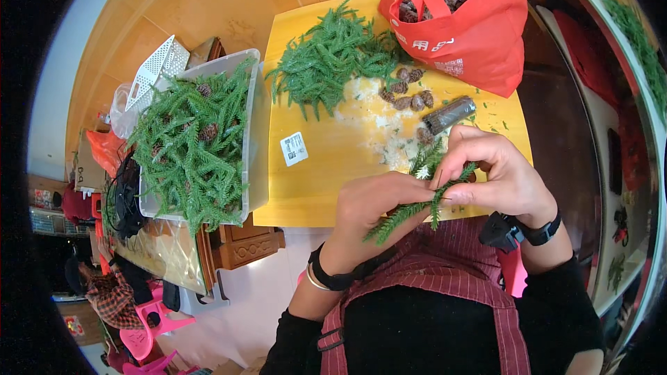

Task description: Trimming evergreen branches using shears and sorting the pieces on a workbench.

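Close to the yellow table's near edge, both of my hands work on a green artificial pine sprig (399, 221). My left hand (372, 201) is closed round the sprig, its fingertips partly hidden behind the needles. From the other side my right hand (497, 167) pinches the sprig between thumb and fingers. A thin dark strand, perhaps wire, shows between the fingertips. Just beyond my hands lies a bundle of thin dark brown sticks or wires (448, 117) in clear wrap. Several brown pine cones (417, 102) sit loose beside it.
A heap of green sprigs (323, 62) covers the table's (313, 187) far side. At the left stands a clear plastic bin (256, 153) full of sprigs and cones. A red bag (465, 48) of pine cones stands far right. A person (111, 292) sits at the lower left.
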Demonstrator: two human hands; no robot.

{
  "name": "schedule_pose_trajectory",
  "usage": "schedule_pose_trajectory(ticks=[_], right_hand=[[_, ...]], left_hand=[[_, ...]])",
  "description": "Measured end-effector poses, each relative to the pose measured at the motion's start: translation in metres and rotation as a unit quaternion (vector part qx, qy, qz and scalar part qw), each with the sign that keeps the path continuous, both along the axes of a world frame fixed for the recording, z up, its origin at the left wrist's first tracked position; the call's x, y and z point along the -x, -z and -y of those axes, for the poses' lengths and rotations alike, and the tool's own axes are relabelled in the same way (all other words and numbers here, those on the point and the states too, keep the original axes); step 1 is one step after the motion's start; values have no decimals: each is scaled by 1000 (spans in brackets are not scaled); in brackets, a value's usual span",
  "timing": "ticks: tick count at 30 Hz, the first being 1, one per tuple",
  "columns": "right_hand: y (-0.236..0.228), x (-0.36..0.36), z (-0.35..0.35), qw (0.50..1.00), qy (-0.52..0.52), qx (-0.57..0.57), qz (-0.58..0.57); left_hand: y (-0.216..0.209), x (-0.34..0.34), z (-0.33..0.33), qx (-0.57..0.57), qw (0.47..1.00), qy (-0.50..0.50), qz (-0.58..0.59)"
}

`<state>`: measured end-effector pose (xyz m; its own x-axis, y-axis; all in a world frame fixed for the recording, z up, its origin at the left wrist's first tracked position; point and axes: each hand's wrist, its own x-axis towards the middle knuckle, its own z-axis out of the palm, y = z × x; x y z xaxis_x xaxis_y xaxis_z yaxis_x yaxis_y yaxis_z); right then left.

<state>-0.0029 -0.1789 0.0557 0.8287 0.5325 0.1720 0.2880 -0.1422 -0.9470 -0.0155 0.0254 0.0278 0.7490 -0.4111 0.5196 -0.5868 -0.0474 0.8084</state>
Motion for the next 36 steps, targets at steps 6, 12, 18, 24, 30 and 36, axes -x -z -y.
schedule_pose_trajectory(ticks=[6,12,18,24,30,36], right_hand=[[-2,5,-4,996,20,-37,-78],[-3,10,-10,993,74,12,88],[6,15,-17,949,148,48,275],[16,18,-21,897,175,54,403],[25,17,-21,901,157,28,403],[21,12,-15,919,99,46,378]], left_hand=[[-5,3,0,-21,1000,-17,16],[-4,4,-1,-26,998,-48,20],[-2,6,1,-3,998,-59,-35],[7,8,0,30,994,-48,-99],[6,10,0,69,974,-30,-212],[0,10,0,82,958,-17,-275]])
